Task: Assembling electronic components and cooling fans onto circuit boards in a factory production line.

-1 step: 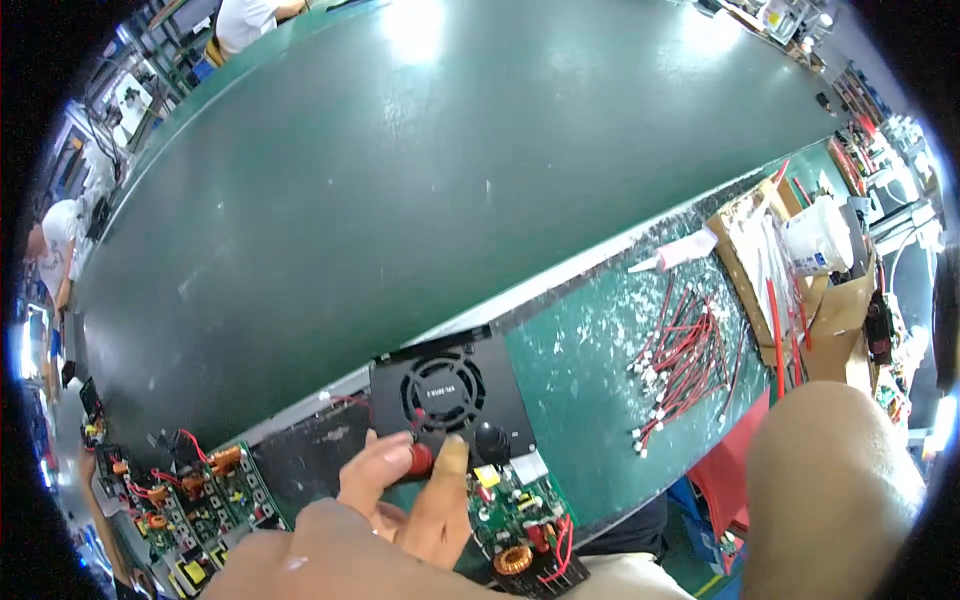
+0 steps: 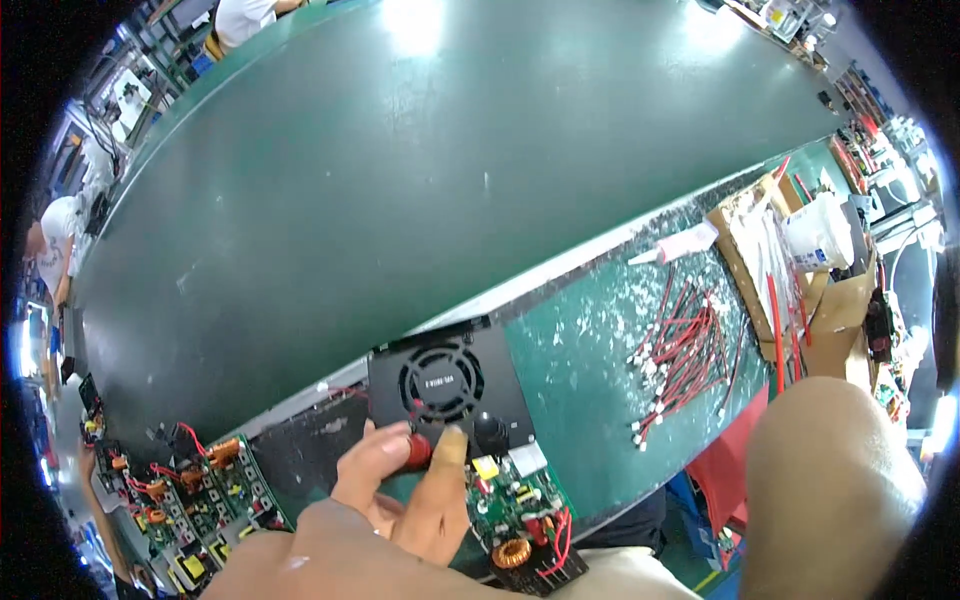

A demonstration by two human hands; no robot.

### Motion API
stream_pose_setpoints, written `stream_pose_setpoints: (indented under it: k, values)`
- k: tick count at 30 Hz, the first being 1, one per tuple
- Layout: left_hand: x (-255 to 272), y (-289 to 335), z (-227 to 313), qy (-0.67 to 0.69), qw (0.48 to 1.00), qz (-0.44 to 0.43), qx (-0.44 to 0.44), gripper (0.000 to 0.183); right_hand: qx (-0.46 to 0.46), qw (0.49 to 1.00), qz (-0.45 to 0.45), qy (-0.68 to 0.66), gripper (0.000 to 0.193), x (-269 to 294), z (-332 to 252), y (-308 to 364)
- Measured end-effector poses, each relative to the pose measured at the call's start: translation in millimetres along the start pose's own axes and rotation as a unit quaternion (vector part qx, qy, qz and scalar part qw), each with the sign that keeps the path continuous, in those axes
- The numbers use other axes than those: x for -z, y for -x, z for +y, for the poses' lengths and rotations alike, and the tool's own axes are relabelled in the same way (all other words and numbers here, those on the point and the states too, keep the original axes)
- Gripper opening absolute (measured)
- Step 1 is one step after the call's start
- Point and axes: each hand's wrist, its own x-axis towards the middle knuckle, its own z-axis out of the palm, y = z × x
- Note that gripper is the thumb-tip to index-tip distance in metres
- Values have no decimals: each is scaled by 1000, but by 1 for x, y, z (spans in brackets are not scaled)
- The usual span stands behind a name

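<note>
My left hand (image 2: 405,495) reaches in from the lower left, its fingers closed around a small red round piece (image 2: 419,452) at the near edge of a black metal cover. That cover (image 2: 505,375) has a round fan grille and lies flat on the bench. One fingertip looks yellowish, as if covered. Just right of the fingers stands a black round knob-like part (image 2: 490,430). A green circuit board (image 2: 520,492) with a copper coil and red wires sits against the cover's near side. My right hand does not show; a blurred bare limb (image 2: 835,490) fills the lower right.
Several circuit boards (image 2: 205,500) stand at the left. Red-black wires (image 2: 690,350) with white connectors lie piled on the green bench. Beyond are a glue tube (image 2: 680,243), a cardboard box (image 2: 745,285) and a white tub (image 2: 820,232). A wide dark belt-like surface (image 2: 400,200) runs along the far side.
</note>
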Motion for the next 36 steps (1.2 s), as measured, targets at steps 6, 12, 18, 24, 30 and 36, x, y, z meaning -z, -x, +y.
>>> stream_pose_setpoints:
  k: [6,12,18,24,30,36]
  values:
    - [-6,-48,42,-159,961,-126,186,26,13,997,20,-73,16,-5,-23,-22]
    - [-6,-18,4,0,994,107,-32,29,-144,939,113,-291,28,-12,52,-29]
    - [-5,-10,4,16,991,123,-52,33,-96,937,-140,-304,47,-53,104,-69]
    - [-8,-11,4,35,991,117,-52,37,-189,840,-331,-386,37,-60,121,-105]
    - [-11,-14,-1,100,985,137,9,24,-258,824,-290,-413,29,-65,175,-47]
    - [-7,-41,-33,51,988,141,22,18,-319,853,-143,-389,15,-55,141,24]
